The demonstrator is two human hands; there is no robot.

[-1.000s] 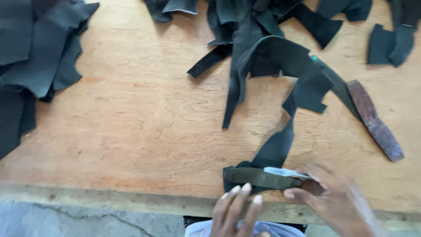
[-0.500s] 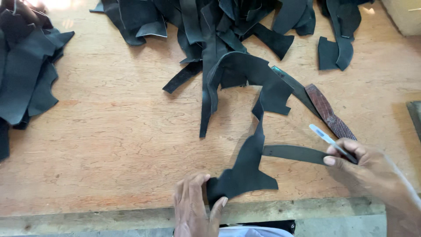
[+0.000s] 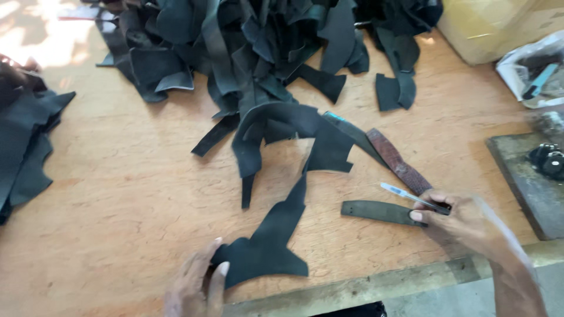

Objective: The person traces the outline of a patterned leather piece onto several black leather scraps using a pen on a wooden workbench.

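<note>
**Hands on leather scrap and template strip at the bench edge**

Your left hand lies low at the near edge of the wooden worktable, fingers spread flat and pressing on the wide end of a long, irregular piece of black leather. The fingers rest on it and are not closed around it. That piece runs up and away from you to the large heap of black leather offcuts.

Your right hand sits to the right, knuckles up, fingers closed on a slim silver pen-like tool whose tip points left. The thumb touches the right end of a flat dark grey strap-shaped piece lying on the table.

Just beyond it lies a brown textured leather strap, set diagonally. A second pile of black leather lies at the left edge.

At far right, a clear plastic bag holds dark items that cannot be made out. A pale cardboard box stands behind it; its contents are not visible.
</note>
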